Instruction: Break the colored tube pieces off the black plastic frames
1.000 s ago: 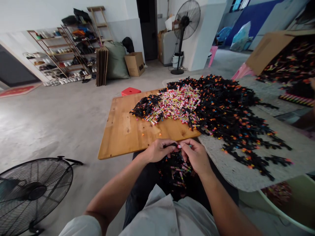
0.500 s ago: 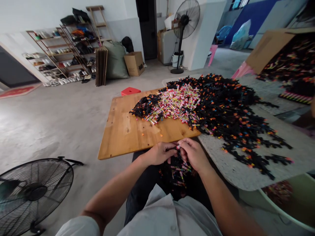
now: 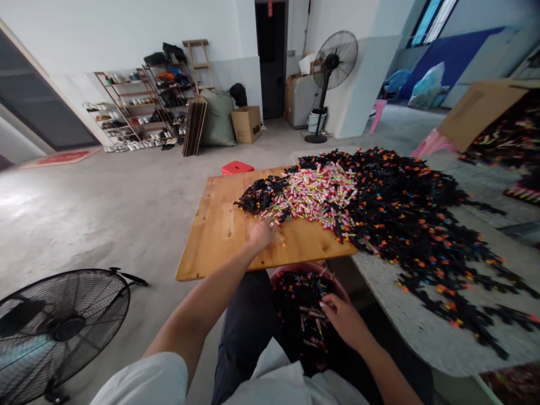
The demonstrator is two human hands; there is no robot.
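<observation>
1. Clock set from my lap, 12 straight ahead. Small tubes (image 3: 323,191) heaped near half past 12, on the far side of the wooden board (image 3: 223,247); more lie in the tub (image 3: 341,283), close in toward 1.
2. My left hand (image 3: 262,233), just short of 12, meets the heap's near-left edge. Fingers bunched low; I cannot tell whether a tube is between them.
3. My right hand (image 3: 342,319), between 1 and 2, hangs over the tub, thumb and forefinger drawn close. Too small to tell what, if anything, they pinch.
4. Handling, my guess: tubes very light, stiffish, smooth enough to roll and slip. Best taken mid-barrel, thumb against forefinger; a hard squeeze might dent them.
5. Black pieces (image 3: 392,197), near half past 1: probably light, hard plastic. I'd grip the thick body and spare the thin ends.
6. Looks: tubes slim, white and pink with red and yellow-green bands. Black pieces long, jagged, gun-shaped, dotted orange, blue and yellow, spread across the grey tabletop (image 3: 396,304).
</observation>
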